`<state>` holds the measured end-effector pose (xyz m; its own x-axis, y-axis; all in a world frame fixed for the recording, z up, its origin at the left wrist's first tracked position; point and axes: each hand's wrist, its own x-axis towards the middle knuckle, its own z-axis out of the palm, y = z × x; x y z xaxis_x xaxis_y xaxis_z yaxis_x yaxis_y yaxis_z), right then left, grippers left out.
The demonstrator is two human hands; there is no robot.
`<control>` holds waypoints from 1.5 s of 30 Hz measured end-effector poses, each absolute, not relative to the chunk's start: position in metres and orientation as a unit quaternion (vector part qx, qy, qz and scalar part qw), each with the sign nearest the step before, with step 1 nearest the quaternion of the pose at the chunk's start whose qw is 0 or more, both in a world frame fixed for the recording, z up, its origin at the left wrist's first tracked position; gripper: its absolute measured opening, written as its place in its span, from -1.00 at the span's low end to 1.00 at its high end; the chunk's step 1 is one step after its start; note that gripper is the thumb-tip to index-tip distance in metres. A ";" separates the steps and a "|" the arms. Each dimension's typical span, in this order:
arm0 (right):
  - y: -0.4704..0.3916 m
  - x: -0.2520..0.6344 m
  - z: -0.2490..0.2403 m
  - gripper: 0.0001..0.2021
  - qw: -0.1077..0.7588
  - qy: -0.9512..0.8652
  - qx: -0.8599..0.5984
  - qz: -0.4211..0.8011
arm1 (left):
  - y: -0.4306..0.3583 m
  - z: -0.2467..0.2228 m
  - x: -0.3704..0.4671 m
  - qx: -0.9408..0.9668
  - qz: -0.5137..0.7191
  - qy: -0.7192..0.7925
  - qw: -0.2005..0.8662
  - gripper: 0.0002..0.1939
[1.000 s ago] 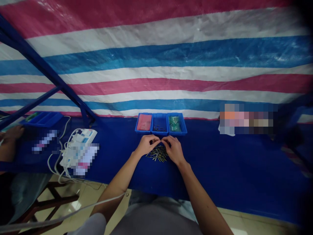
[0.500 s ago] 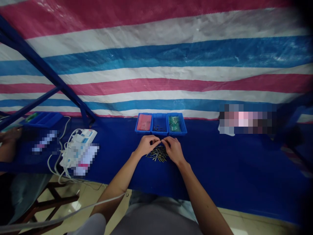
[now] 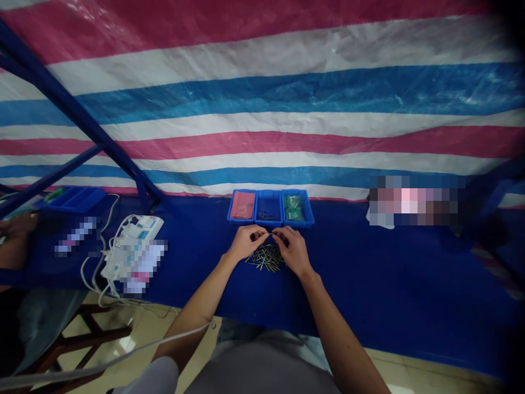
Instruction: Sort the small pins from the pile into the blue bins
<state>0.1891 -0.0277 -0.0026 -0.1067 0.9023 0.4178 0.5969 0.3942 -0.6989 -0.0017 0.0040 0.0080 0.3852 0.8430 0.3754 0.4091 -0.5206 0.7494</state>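
Observation:
Above the pile, my left hand point(image 3: 245, 243) and my right hand point(image 3: 294, 250) pinch the two ends of a thin, screw-like metal piece point(image 3: 270, 234). Its exact kind is too small to make out. Just below my fingertips lies a loose pile of similar slim brass-coloured and dark metal pieces point(image 3: 266, 259). Past my hands stand three joined blue bins: the left bin point(image 3: 241, 221) has pink-red packets point(image 3: 243, 205), the middle bin point(image 3: 268, 223) a few dark metal pieces point(image 3: 266, 214), and the right bin point(image 3: 298, 223) green-and-clear packets point(image 3: 292, 208).
White power strips with cables point(image 3: 131, 235) lie to the left on the blue table point(image 3: 369, 284). Farther left are a blue tray point(image 3: 77, 200) and another person's hand point(image 3: 20, 224). A blue metal frame point(image 3: 77, 115) and striped sheeting point(image 3: 287, 131) stand behind. Blurred items point(image 3: 406, 202) sit at right.
My fingertips have drawn slightly apart, and the thin metal piece now shows between them. The pile and bins stay as they were.

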 end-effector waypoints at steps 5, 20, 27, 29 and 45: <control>-0.028 0.188 -0.003 -0.84 0.422 -0.724 -0.512 0.187 | 0.005 0.007 -0.002 0.783 0.381 0.399 0.288 -0.76; -0.028 0.189 -0.002 -0.82 0.414 -0.725 -0.519 0.185 | 0.005 0.006 -0.002 0.778 0.381 0.404 0.293 -0.71; -0.029 0.189 0.001 -0.81 0.411 -0.727 -0.520 0.180 | 0.005 0.008 -0.001 0.776 0.384 0.403 0.296 -0.70; -0.029 0.189 0.001 -0.82 0.413 -0.727 -0.518 0.181 | 0.005 0.008 -0.001 0.777 0.384 0.402 0.296 -0.69; -0.027 0.190 -0.003 -0.81 0.401 -0.728 -0.530 0.167 | 0.006 0.005 -0.001 0.778 0.386 0.400 0.293 -0.76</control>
<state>0.1895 -0.0273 -0.0034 -0.1161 0.9062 0.4065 0.6387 0.3816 -0.6682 -0.0013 0.0057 0.0054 0.3826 0.8482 0.3664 0.3967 -0.5089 0.7639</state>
